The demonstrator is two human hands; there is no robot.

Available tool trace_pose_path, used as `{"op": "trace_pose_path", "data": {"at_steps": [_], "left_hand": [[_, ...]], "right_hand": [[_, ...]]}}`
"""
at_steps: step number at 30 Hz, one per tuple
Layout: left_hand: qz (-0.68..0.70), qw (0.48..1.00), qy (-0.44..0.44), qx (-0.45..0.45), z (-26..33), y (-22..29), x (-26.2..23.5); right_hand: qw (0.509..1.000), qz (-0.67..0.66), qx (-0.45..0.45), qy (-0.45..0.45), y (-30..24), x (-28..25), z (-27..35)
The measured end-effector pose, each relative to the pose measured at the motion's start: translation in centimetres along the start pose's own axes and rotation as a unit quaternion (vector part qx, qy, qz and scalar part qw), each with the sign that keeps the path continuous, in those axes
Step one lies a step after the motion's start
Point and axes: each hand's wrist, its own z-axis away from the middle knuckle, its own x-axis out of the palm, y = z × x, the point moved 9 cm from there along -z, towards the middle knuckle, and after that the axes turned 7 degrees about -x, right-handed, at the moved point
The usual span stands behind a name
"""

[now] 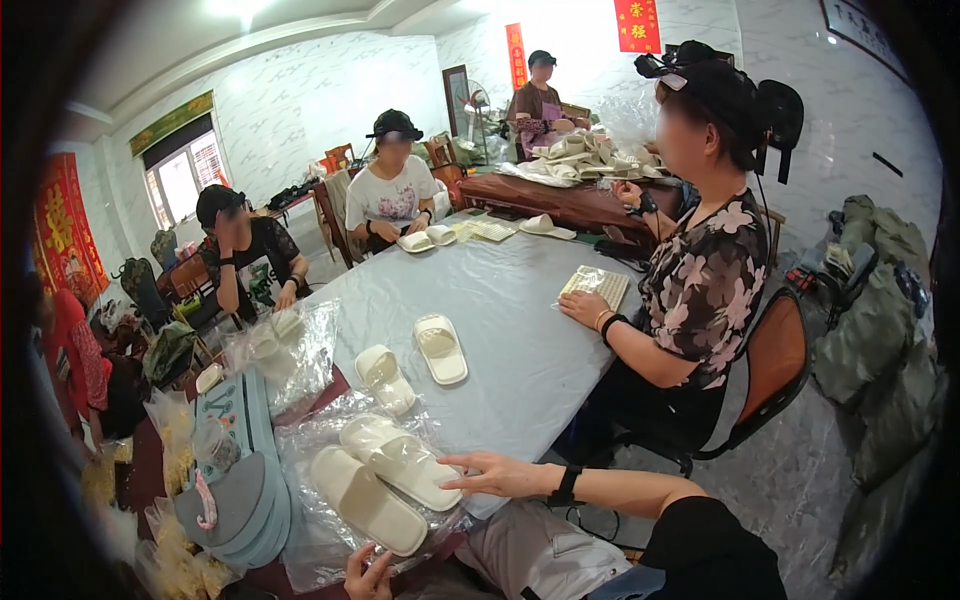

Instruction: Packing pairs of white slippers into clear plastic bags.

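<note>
Grey tabletop (pixel 540 300); hands (pixel 505 475) beside slippers (pixel 362 497), right outstretched.

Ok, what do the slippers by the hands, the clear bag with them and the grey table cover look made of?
Slippers: probably foam or rubber, mostly matte cream, with thick, smooth soles.
Clear bag: glossy thin plastic film, crinkled and see-through.
Grey table cover: likely plastic sheeting, from its sheen and wrinkles.

Hands (pixel 492 475) bare — loose black short sleeve (pixel 715 545), black band (pixel 567 484) round right wrist — grey garment (pixel 555 552) across lap.
</note>
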Motion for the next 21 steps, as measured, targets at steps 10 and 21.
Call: {"op": "trace_pose_path", "data": {"at_steps": [10, 21], "left_hand": [[-0.005, 0.999, 0.037, 0.023, 0.3, 0.8, -0.9], [0.093, 0.994, 0.017, -0.062, 0.1, -0.7, -0.8]], "right_hand": [[0.998, -0.057, -0.014, -0.001, 2.1, 0.6, 1.0], [0.979, -0.144, 0.135, 0.059, 3.4, -1.2, 1.9]]}}
